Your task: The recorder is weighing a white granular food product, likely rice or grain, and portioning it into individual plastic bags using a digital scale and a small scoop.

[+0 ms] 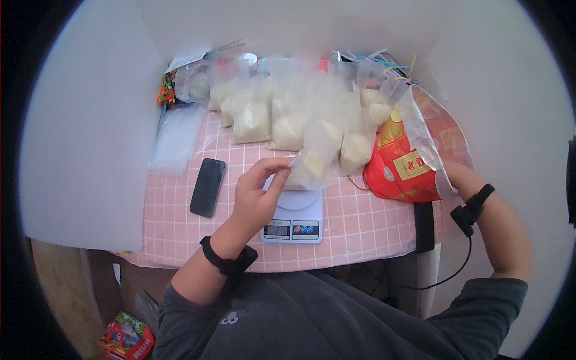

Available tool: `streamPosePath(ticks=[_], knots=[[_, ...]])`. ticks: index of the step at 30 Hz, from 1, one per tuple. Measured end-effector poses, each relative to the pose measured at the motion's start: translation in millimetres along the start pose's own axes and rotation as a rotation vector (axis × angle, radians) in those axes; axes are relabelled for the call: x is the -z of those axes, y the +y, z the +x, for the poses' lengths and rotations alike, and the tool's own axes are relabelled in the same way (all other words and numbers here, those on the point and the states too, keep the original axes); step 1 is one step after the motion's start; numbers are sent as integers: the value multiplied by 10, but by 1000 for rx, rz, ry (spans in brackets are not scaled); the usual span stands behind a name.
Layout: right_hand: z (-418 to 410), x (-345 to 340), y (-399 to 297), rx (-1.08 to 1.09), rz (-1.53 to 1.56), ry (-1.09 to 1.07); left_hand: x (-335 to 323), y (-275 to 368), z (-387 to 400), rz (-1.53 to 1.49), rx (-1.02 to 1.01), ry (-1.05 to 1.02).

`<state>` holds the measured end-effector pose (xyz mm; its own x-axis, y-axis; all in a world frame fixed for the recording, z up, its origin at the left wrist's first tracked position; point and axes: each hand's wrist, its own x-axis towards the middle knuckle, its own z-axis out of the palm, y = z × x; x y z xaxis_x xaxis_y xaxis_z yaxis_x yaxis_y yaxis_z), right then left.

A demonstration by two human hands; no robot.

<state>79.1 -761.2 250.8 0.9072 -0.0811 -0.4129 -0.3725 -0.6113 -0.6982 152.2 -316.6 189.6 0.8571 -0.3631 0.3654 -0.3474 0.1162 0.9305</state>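
Observation:
My left hand point(263, 191) pinches the edge of a clear plastic bag of pale grain point(310, 173), which rests on a white digital kitchen scale point(299, 202) with a lit-less grey display and buttons at its front. My right hand, with only its wrist edge point(456, 175) showing, reaches inside a large red and gold sack point(389, 180) with a silvery lining; the fingers are hidden, so their hold cannot be seen. Several filled clear bags of the same pale grain point(252, 123) stand upright behind the scale.
A black smartphone point(208, 187) lies left of the scale on the pink checked tablecloth point(171, 225). Flat clear plastic bags point(175, 139) lie at the left. Coloured ties point(387, 60) stand at the back right. A black cable hangs from my right wrist strap.

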Motion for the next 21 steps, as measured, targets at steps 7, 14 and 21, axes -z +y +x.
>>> streamPosePath(ticks=[7, 14, 21], knots=[[-56, -146, -224, -181, 398, -13, 8, -31, -1, -64, 4, -38], [-379, -161, -297, -358, 791, 6, 0, 12, -3, -143, -12, -26], [-590, 64, -184, 108, 66, 319, -3, 10, 42, -180, 37, -50]])
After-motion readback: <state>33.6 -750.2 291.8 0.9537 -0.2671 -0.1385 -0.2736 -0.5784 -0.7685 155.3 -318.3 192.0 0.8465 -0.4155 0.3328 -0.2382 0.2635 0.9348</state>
